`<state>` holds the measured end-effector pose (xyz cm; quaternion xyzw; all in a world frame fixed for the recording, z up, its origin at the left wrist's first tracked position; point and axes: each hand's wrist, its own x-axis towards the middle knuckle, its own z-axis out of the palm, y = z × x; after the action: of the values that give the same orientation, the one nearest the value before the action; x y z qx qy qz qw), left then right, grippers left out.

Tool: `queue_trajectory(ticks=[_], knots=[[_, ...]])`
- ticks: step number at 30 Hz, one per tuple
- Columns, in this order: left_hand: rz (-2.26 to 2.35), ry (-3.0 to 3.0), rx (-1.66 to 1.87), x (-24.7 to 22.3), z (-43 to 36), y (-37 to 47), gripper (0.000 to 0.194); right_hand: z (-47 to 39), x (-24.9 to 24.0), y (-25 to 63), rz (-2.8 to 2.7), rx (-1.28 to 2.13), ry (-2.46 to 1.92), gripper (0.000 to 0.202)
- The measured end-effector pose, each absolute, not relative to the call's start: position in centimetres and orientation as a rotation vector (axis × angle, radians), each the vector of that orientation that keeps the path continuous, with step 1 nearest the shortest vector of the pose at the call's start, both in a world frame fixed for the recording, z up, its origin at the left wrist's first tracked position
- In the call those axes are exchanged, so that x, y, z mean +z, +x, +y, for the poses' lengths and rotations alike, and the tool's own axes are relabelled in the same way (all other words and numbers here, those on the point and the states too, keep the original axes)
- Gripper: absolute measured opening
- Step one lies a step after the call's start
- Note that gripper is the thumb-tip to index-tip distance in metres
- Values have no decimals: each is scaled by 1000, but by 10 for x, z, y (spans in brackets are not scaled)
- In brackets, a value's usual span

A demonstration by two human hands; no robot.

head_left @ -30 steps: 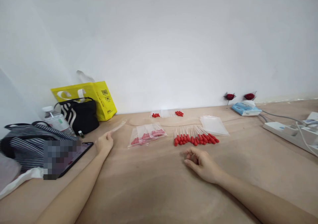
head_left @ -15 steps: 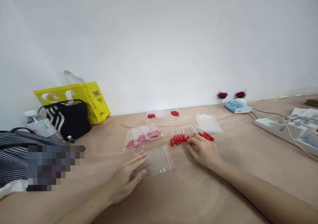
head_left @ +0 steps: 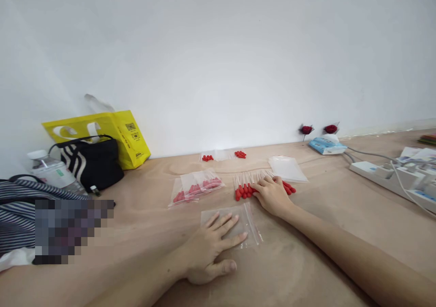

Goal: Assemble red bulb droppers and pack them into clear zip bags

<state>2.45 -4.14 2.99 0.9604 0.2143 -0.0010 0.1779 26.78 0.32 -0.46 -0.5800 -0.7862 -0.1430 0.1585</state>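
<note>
My left hand [head_left: 214, 248] lies flat with spread fingers on a clear zip-lock bag [head_left: 250, 227], pressing it to the table. No contents show inside this bag. My right hand [head_left: 274, 197] rests over a row of droppers [head_left: 242, 190] with red bulbs and clear, thin stems pointing away from me. Its fingers curl down around some of the bulbs, and the fingertips are partly hidden. More red bulbs [head_left: 289, 188] stick out to the right of that hand. Left of the row, several zip-lock bags [head_left: 195, 186] overlap, with red-bulbed droppers inside.
Farther back lie bags with red bulbs [head_left: 240, 154] and a stack of flat clear bags [head_left: 288, 168]. A power strip [head_left: 381, 175] and tissue pack [head_left: 327, 146] are on the right. A yellow bag [head_left: 131, 139], black bag [head_left: 93, 164] and bottle [head_left: 54, 170] stand left.
My left hand has moved right and spread flat over the zip-lock bag, which has slid to the right and nearer. My right hand has shifted slightly left and away along the droppers.
</note>
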Motion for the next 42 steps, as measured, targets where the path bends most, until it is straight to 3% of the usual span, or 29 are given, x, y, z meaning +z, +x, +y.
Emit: queue_trajectory(ticks=[9,15,18,31,42], knots=[[897,2626,389,6,-47,7,44,-9,7,281,-1896,-337,-1497,22],[1009,2539,401,1,-50,-4,43,-27,12,296,-1475,694,-1173,36],[996,2510,332,1,-47,-3,48,-26,5,305,-1340,945,-1163,37],[988,2548,314,0,-42,-2,45,-26,6,308,-1286,877,-1318,33],[1033,2491,360,8,-44,4,42,-33,-6,287,-1276,1214,-1151,34]])
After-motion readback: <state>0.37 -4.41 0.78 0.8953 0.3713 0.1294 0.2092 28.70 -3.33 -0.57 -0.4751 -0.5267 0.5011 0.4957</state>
